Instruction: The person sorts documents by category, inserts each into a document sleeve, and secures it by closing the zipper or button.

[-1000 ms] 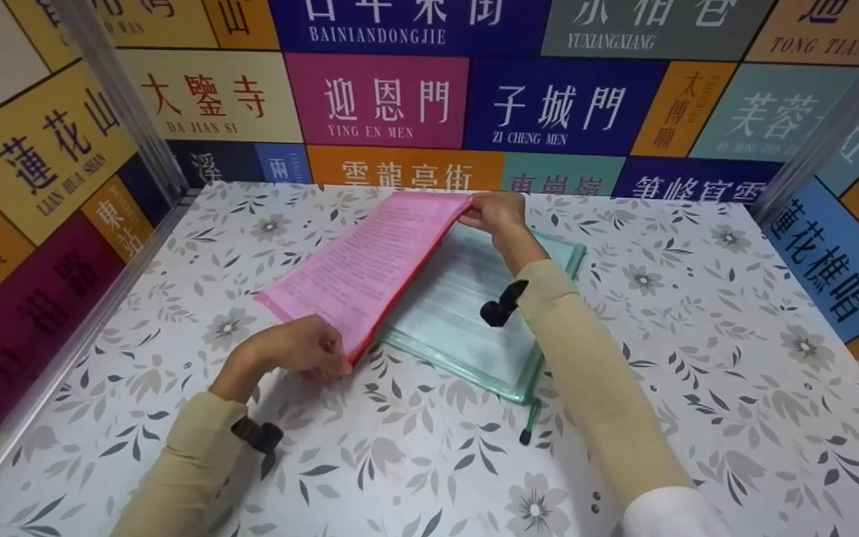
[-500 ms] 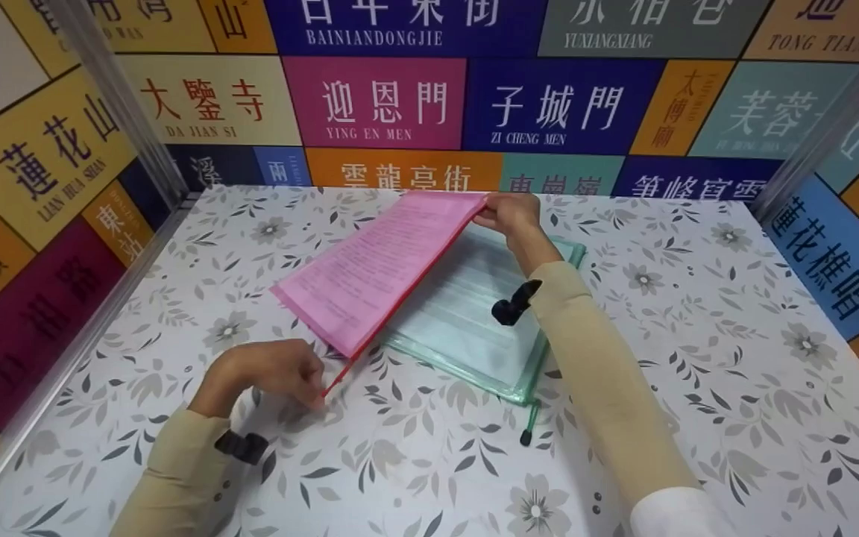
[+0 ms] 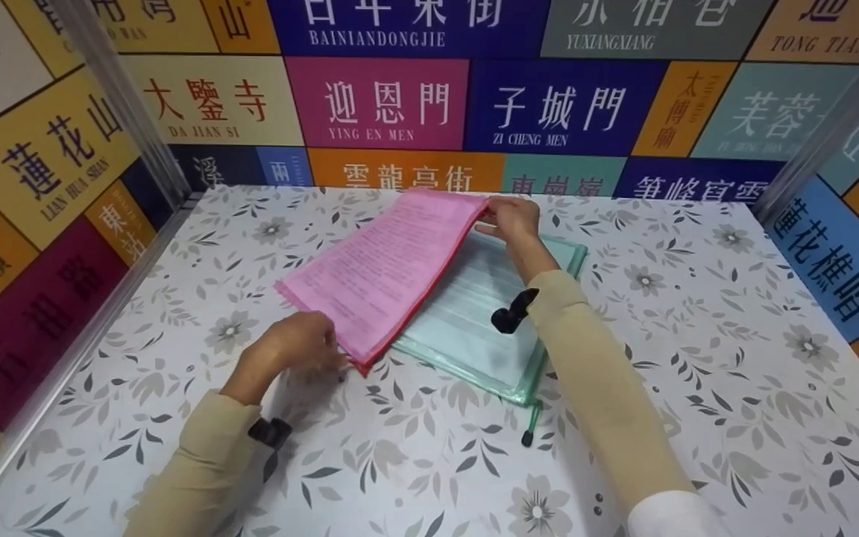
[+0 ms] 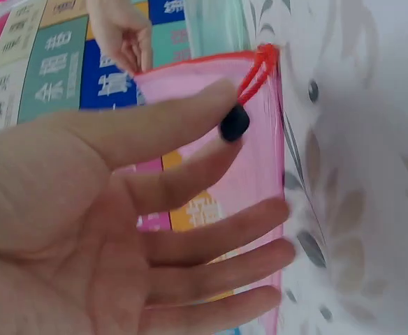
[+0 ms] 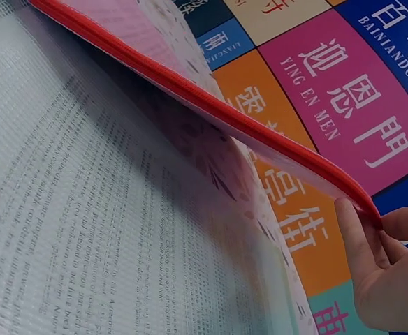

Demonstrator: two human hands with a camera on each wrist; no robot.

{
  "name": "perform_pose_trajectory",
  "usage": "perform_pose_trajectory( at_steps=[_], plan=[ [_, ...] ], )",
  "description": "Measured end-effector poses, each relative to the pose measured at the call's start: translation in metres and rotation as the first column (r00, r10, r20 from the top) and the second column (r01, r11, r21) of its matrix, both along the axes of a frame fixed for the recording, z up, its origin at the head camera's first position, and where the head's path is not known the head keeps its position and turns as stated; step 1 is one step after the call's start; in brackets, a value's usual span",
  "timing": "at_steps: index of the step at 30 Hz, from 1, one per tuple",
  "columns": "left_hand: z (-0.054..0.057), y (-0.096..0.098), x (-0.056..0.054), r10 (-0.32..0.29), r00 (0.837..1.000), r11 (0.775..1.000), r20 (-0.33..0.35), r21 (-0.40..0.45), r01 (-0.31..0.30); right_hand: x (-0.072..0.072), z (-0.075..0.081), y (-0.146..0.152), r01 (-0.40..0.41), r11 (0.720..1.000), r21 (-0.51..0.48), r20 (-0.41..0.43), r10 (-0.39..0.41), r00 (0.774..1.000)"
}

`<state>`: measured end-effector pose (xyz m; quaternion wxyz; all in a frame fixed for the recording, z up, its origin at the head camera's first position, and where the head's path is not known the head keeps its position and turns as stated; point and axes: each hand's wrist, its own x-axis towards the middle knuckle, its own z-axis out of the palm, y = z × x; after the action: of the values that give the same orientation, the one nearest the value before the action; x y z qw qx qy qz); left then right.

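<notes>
A pink zip document pouch (image 3: 377,276) with a red zipper edge and a printed sheet inside is held tilted up. My right hand (image 3: 511,218) pinches its far right corner, thumb and fingers at the end of the red zipper (image 5: 211,105). At the near corner, my left hand (image 3: 291,344) pinches the black end of the zipper pull (image 4: 234,124) between thumb and index finger. The other left fingers are spread, and the pull's red cord loops to the corner. Partly under the pink pouch, a green zip pouch (image 3: 474,328) with a printed sheet lies flat.
The green pouch's own zipper pull (image 3: 529,429) dangles onto the table at its near corner. A white table cover (image 3: 683,388) with grey leaf and flower print lies beneath everything. Colourful sign panels (image 3: 377,104) stand along the back and both sides.
The left hand first drew the red cord out straight toward the lower left, then came back close to the corner, slackening it. The right hand shifted slightly right with the pink pouch.
</notes>
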<state>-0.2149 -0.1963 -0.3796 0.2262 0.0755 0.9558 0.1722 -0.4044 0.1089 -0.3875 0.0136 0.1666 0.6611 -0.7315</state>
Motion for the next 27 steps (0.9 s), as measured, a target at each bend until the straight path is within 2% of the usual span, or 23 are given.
perform_pose_trajectory(
  at_steps=[3,5,11,18,22,27],
  plan=[
    [-0.001,0.012,-0.004,0.034,0.996,0.999,-0.081,0.032,-0.032,0.002,-0.001,0.000,-0.005,1.000,-0.021,-0.031,0.004,1.000],
    [-0.003,0.018,-0.008,0.037,0.994,0.998,-0.106,0.060,-0.031,0.002,-0.001,-0.001,-0.013,0.999,-0.032,-0.042,0.011,0.999],
    [-0.013,0.032,-0.015,0.059,0.996,0.997,-0.060,0.059,-0.055,0.004,0.000,-0.003,-0.043,0.999,-0.026,-0.070,0.041,0.997],
    [-0.022,0.043,-0.025,-0.008,0.999,1.000,-0.052,-0.029,0.006,0.007,0.000,-0.013,-0.106,0.993,-0.056,-0.115,0.099,0.988],
    [-0.023,0.048,-0.030,0.033,0.999,0.999,-0.034,-0.041,-0.034,0.010,-0.005,-0.022,-0.149,0.989,-0.014,-0.092,0.147,0.985],
    [-0.024,0.051,-0.033,0.098,0.995,0.995,-0.010,-0.014,-0.098,0.015,-0.017,-0.035,-0.205,0.977,0.055,-0.033,0.207,0.978]
  ],
)
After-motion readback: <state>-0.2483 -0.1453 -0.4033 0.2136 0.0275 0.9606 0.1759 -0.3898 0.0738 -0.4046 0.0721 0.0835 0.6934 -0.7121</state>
